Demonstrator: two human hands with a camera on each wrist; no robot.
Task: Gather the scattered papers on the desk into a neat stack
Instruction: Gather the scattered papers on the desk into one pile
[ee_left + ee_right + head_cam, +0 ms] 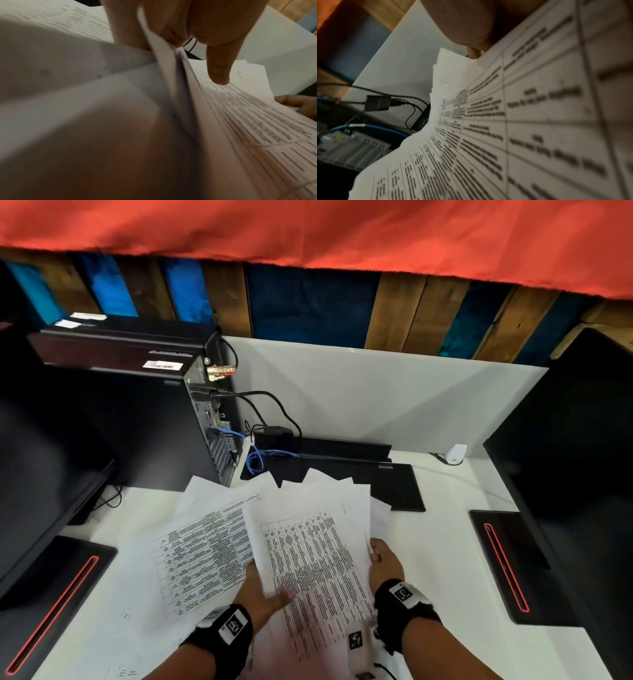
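Note:
A fanned bundle of printed papers (pixel 308 546) is lifted off the white desk (pixel 445 559), tilted up toward the far side. My left hand (pixel 270 594) grips its near left edge, thumb (pixel 217 67) on the top sheet and fingers hidden underneath. My right hand (pixel 382 559) pinches the bundle's right edge, with the thumb on top. Up close, the bundle (pixel 248 121) shows several sheet edges out of line. The right wrist view is filled by the top sheet (pixel 505 135). A printed sheet (pixel 202 556) and blank sheets (pixel 120 628) lie flat on the desk to the left.
A black computer tower (pixel 154 419) with cables (pixel 260 453) stands at the back left. A flat black laptop (pixel 376 484) lies behind the papers. Monitor bases sit at the left (pixel 51 604) and the right (pixel 507 563). A white divider (pixel 376 395) closes the back.

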